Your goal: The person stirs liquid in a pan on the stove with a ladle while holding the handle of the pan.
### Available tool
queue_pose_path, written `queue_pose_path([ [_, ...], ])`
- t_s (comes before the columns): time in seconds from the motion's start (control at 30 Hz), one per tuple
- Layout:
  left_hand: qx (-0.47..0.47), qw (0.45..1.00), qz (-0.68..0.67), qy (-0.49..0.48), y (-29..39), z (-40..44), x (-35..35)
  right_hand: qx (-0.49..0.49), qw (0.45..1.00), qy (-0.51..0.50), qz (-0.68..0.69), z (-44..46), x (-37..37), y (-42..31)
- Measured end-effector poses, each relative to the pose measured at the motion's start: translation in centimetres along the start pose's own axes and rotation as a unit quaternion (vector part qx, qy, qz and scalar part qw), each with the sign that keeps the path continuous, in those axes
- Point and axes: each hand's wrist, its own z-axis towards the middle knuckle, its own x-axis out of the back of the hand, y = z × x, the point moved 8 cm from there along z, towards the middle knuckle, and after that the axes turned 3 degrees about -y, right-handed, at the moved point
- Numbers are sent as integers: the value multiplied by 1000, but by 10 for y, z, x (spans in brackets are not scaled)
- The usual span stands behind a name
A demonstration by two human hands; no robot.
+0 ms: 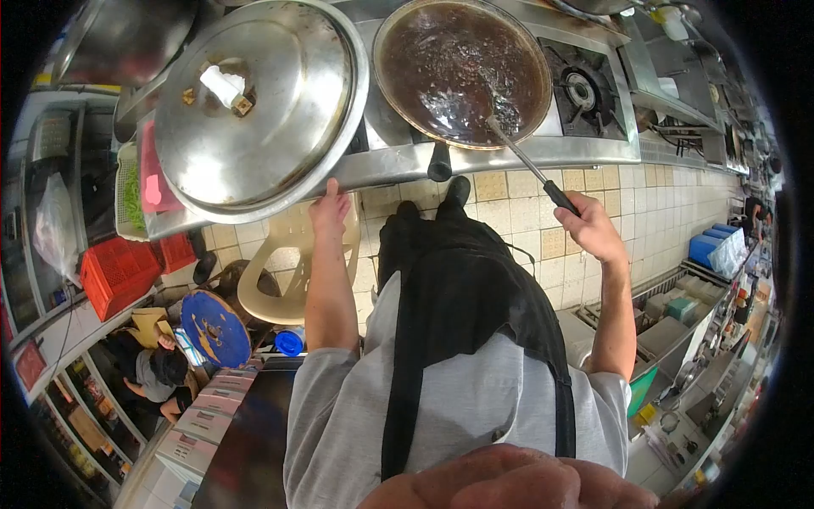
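My right hand [591,227] is closed around the black grip of a long-handled metal utensil [532,163]. Its far end dips into dark brown, bubbling liquid in a wide round pan [387,110], so its shape is hidden. The pan sits on the stove, its black handle [439,161] pointing toward me. My left hand [330,209] hangs by the stove's front edge, beside the rim of a large domed metal lid [280,127]. Its fingers are loosely apart and appear to hold nothing. A white cloth-like wrap [223,86] covers the lid's knob.
A bare gas burner [582,89] lies right of the pan. Behind my left arm stand a beige plastic chair [270,276], a blue round top [215,329] and red crates [119,276]. Another person [163,373] is at lower left. A counter with containers [670,327] runs along the right.
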Motion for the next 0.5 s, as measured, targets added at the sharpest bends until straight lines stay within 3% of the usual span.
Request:
queue_pose_path([
  [0.5, 5, 1000, 4, 3, -1, 3, 1, -10, 971, -41, 235, 33, -54, -13],
])
